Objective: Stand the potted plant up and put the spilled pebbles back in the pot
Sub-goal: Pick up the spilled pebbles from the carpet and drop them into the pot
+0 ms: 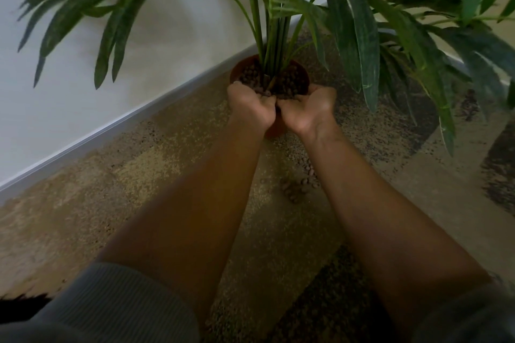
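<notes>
Item 1: a small scatter of round brown clay pebbles on the speckled tan carpet, between the forearms, not yet gathered.

Item 2: left hand and right hand, edges touching, cupped palm-up as one scoop and tilted over the near rim; a load of pebbles lies in the cup, presumably so it slides in without spilling.

Item 3: round terracotta-brown plastic pot, upright on the carpet, nearly full of pebbles, directly beyond the hands.

Item 4: green palm-like plant with long fronds, stems vertical, beside the white wall.
</notes>
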Action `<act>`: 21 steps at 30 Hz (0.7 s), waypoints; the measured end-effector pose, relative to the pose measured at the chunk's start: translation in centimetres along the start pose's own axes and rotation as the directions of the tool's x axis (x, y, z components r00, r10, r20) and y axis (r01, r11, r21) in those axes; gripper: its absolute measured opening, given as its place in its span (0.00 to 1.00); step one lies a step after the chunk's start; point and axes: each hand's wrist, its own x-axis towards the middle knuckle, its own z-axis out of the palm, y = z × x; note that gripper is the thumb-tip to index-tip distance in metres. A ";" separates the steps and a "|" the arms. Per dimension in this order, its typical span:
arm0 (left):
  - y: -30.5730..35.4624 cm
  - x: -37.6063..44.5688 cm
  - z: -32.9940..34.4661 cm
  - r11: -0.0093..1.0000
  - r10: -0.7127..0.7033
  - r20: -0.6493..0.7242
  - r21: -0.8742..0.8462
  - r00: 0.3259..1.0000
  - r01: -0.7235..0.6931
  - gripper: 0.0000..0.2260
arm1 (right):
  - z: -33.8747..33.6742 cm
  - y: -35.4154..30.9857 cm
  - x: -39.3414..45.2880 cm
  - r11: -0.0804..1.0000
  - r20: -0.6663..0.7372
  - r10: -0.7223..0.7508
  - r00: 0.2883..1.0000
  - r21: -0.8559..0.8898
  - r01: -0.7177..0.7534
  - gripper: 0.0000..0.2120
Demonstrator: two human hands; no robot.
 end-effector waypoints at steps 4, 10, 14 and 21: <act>0.6 -0.3 0.3 0.998 -0.043 -0.022 0.039 0.999 0.044 0.23 | -0.1 0.2 -0.8 1.000 -0.058 0.012 0.998 -0.005 -0.013 0.29; 1.6 0.1 -0.7 0.999 -0.023 -0.042 0.038 0.999 0.024 0.24 | 1.0 1.0 -3.2 0.992 -0.061 0.006 0.998 -0.123 -0.014 0.21; 2.3 0.7 -3.5 0.986 0.147 -0.104 0.100 0.984 -0.136 0.23 | 0.8 2.1 -3.7 0.944 -0.037 0.074 0.997 -0.319 -0.082 0.14; 2.0 2.5 -11.5 0.923 0.212 -0.362 0.381 0.908 -0.063 0.12 | -2.7 4.7 -2.5 0.748 -0.210 0.136 0.968 -0.619 -0.239 0.12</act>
